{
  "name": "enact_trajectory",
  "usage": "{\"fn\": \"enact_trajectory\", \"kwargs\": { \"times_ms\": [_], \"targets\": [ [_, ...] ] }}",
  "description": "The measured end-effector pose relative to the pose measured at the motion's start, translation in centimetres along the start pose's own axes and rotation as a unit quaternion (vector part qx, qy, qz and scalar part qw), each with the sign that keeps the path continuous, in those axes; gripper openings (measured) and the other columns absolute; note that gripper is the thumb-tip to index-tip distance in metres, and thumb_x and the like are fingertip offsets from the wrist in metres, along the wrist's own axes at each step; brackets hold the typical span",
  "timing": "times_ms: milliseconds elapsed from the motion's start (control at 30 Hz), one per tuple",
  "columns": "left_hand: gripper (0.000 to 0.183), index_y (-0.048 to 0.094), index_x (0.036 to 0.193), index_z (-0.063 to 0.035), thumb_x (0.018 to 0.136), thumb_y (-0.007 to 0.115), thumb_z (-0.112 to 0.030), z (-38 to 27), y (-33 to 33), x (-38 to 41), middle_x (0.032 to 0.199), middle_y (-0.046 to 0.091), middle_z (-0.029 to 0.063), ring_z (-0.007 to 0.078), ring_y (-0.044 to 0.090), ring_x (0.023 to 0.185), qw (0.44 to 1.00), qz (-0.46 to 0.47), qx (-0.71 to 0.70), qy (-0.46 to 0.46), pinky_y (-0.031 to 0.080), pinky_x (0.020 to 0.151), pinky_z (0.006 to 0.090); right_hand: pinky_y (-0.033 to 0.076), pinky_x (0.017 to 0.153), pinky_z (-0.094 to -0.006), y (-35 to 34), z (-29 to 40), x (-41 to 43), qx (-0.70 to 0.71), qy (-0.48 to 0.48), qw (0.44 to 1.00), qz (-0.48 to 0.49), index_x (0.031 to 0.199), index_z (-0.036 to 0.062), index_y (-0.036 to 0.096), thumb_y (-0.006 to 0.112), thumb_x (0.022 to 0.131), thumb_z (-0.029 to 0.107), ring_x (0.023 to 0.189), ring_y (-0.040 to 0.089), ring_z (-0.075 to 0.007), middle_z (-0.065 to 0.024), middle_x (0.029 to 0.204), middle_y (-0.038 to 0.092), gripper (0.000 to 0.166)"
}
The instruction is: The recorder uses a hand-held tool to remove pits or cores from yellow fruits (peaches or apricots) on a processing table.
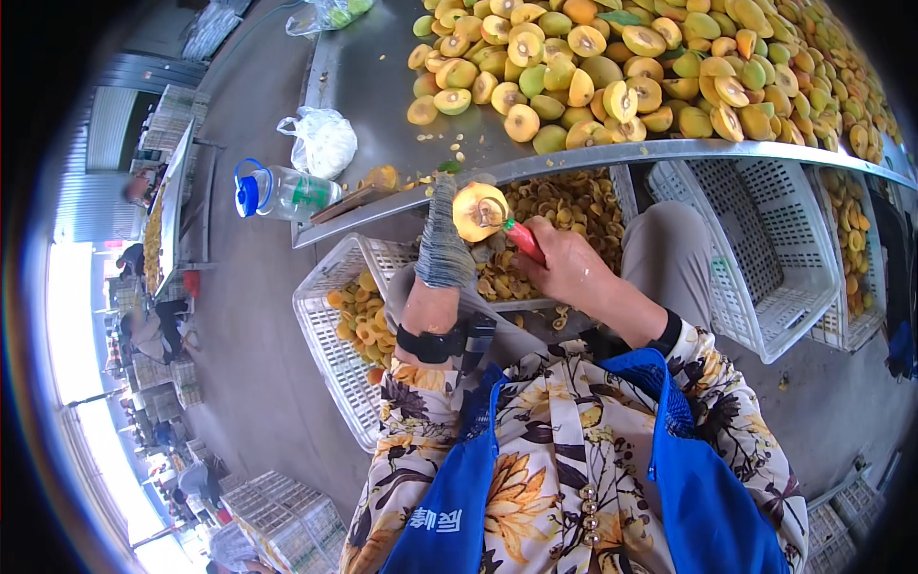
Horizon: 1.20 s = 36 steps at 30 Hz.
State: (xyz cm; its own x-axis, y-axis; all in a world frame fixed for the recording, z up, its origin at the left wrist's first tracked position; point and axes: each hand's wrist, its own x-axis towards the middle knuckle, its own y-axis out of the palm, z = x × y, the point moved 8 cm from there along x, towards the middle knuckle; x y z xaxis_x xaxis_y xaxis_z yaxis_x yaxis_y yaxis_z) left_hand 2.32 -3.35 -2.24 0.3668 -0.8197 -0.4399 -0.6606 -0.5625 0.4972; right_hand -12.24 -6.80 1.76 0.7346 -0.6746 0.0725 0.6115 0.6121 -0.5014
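My left hand point(446, 237), in a grey knit glove, holds a halved yellow peach point(475, 213) with its cut face up, above the crate between my knees. In my bare right hand point(566, 262) is a pitting tool point(526, 242) with a red handle and a curved metal loop. The loop lies at the brown centre of the peach half. Just beyond my hands, a large heap of halved peaches point(574, 72) covers much of the metal table point(387, 79). Small pale kernels lie near the table's edge. Below my hands, a crate holds many small brownish-yellow pieces point(574, 208).
A white plastic crate with peach halves point(358, 316) stands at my left, an empty tilted crate point(760, 265) at my right, another filled one point(850, 237) beyond. A blue-lidded bottle point(287, 192) and a plastic bag point(324, 143) stand on the table's left. People work far left.
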Motion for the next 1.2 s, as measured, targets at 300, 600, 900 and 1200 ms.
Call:
{"fn": "enact_trajectory", "kwargs": {
  "times_ms": [300,600,900,1200],
  "targets": [
    [0.045,0.055,0.102,-0.0091,0.079,0.055,-0.048,0.5,2.0,-0.7,0.086,0.061,0.0068,0.0213,0.061,0.067,0.994,0.019,0.055,0.089,0.051,0.049,0.0302,0.04,0.053,-0.046,0.7,-0.3,-2.1,-0.036,0.036,0.999,-0.018,0.086,-0.0017,0.038,0.056,0.077,0.007,0.062,0.054,-0.0424,-0.0242,0.06,0.052,0.022],
    [0.044,0.054,0.102,-0.0096,0.081,0.053,-0.048,1.7,-0.8,1.1,0.086,0.061,0.0067,0.0212,0.061,0.067,0.981,0.078,0.175,-0.001,0.051,0.049,0.0309,0.043,0.056,-0.047,1.5,-0.9,-1.5,-0.072,0.012,0.994,0.079,0.084,-0.0023,0.041,0.053,0.072,0.005,0.062,0.055,-0.0413,-0.025,0.062,0.054,0.019],
    [0.054,0.055,0.102,-0.0098,0.08,0.046,-0.058,0.4,3.0,-2.0,0.086,0.061,0.0075,0.0199,0.061,0.066,0.928,0.084,0.317,-0.174,0.051,0.048,0.0342,0.047,0.067,-0.0398,-1.2,0.0,0.7,0.048,-0.016,0.999,0.003,0.104,0.0032,0.05,0.067,0.072,0.039,0.074,0.058,-0.0388,-0.0205,0.077,0.059,0.051],
    [0.06,0.05,0.109,-0.0079,0.082,0.039,-0.06,-1.1,4.6,-2.4,0.085,0.06,0.0085,0.0174,0.056,0.055,0.977,0.061,0.067,0.193,0.047,0.045,0.0225,0.034,0.033,-0.0273,2.8,-1.5,1.2,0.617,0.228,0.747,-0.096,0.086,0.0081,0.043,0.06,0.083,0.022,0.039,0.04,-0.0116,-0.0024,0.059,0.046,0.022]
  ]
}}
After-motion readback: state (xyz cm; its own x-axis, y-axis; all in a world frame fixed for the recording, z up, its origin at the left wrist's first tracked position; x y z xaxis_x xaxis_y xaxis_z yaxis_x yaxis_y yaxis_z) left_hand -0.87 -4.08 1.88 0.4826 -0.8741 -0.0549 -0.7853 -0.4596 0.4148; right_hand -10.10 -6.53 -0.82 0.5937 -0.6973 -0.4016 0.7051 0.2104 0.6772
